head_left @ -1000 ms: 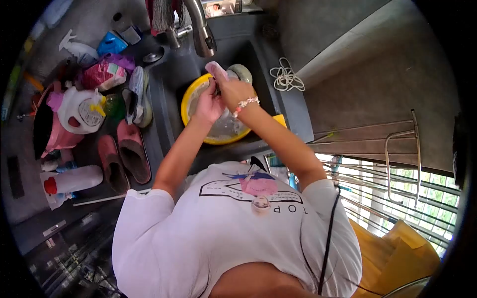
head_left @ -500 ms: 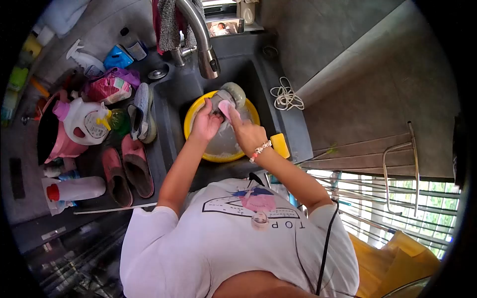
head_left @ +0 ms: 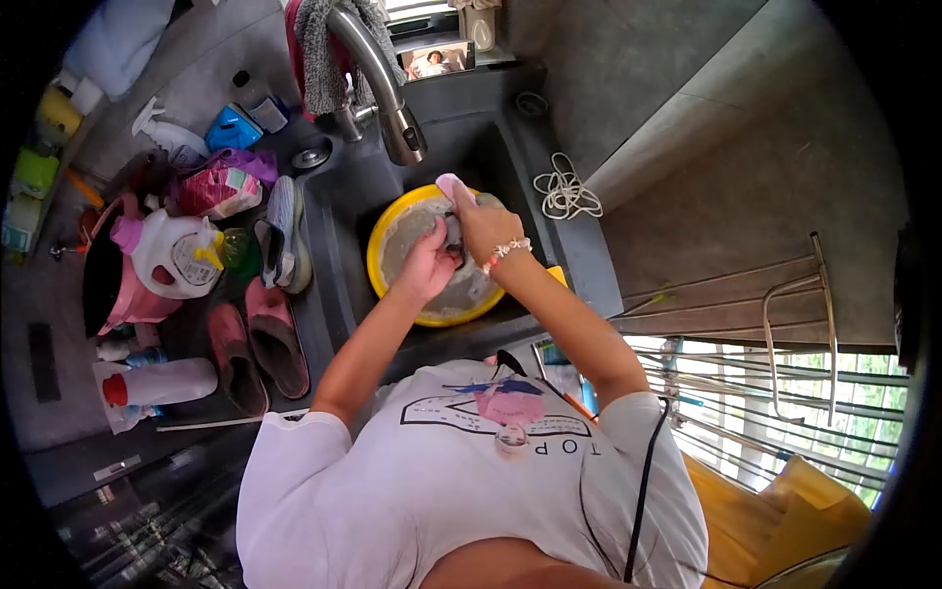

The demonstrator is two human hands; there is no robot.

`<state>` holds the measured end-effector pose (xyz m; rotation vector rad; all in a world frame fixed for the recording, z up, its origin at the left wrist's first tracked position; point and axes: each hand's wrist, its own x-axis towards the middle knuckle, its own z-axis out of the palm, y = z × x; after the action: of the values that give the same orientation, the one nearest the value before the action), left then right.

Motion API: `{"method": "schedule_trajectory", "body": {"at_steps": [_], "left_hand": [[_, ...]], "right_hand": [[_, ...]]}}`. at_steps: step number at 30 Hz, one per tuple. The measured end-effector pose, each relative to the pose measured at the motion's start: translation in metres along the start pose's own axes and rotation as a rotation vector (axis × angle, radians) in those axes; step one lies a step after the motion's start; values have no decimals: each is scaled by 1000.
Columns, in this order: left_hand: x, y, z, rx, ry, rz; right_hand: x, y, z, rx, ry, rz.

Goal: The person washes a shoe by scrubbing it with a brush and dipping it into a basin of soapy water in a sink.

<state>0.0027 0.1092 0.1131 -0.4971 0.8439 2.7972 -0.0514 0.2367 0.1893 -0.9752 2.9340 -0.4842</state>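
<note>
A yellow basin [head_left: 376, 245] with cloudy, sudsy water stands in the dark sink [head_left: 334, 196]. Over it, my left hand [head_left: 429, 263] is closed around a grey shoe [head_left: 453, 232], which is mostly hidden between my hands. My right hand [head_left: 491, 228], with a shell bracelet on the wrist, presses against the shoe from the other side. Its fingers hold a pink scrubbing brush [head_left: 451, 185], of which only the rounded end shows. Behind my right forearm, a yellow sponge [head_left: 558, 275] on the sink edge is partly covered.
Above the sink hangs a curved faucet [head_left: 397, 123] with a grey towel [head_left: 329, 59]. Pink slippers [head_left: 277, 334], a grey shoe standing on its side [head_left: 285, 231] and detergent bottles [head_left: 177, 255] crowd the left counter. A coiled white cord [head_left: 566, 188] lies on the right ledge.
My right hand has moved up and turned, taking the pink brush toward the basin's far rim. My left hand has come down and right. The shoe's pale end is now mostly covered.
</note>
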Motion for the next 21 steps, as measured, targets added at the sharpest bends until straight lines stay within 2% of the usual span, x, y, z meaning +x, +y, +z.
{"method": "schedule_trajectory", "body": {"at_steps": [2, 3, 4, 6, 7, 9, 10, 12, 13, 14, 15, 17, 18, 20, 21], "left_hand": [[0, 7, 11, -103, -33, 16], [-4, 11, 17, -30, 91, 35], [-5, 10, 13, -30, 90, 38], [-7, 11, 4, -131, -1, 31], [-8, 12, 3, -80, 126, 7], [-8, 18, 1, -80, 75, 13], [-7, 22, 1, -86, 22, 24], [-10, 34, 11, -107, -32, 26], [-13, 39, 15, -128, -86, 26], [-12, 40, 15, -126, -84, 30], [-12, 42, 16, -132, -76, 3], [-12, 44, 16, -135, -69, -19], [-12, 45, 17, -150, -56, -32], [-12, 42, 19, -163, -46, -44], [-14, 39, 21, -4, -22, 51]], "right_hand": [[-11, -3, 4, -7, 25, -14], [-28, -7, -5, -46, -115, 35], [-45, -7, -6, -47, -113, 32], [-67, 2, -11, -50, -267, 10], [-70, 8, -14, -42, -274, 13], [-62, 22, -23, 152, -193, -23], [-55, 27, -21, 152, -191, -24], [-42, 36, -14, 517, 277, 74], [-35, 37, -16, 676, 230, 200], [-27, 42, -6, 680, 229, 197], [-18, 48, 13, 1038, 183, 235], [-16, 62, 4, 1372, -334, 573], [-16, 58, 1, 1374, -332, 566], [-18, 49, 0, 1637, -470, 684], [-14, 49, 5, 1629, -521, 653]]}}
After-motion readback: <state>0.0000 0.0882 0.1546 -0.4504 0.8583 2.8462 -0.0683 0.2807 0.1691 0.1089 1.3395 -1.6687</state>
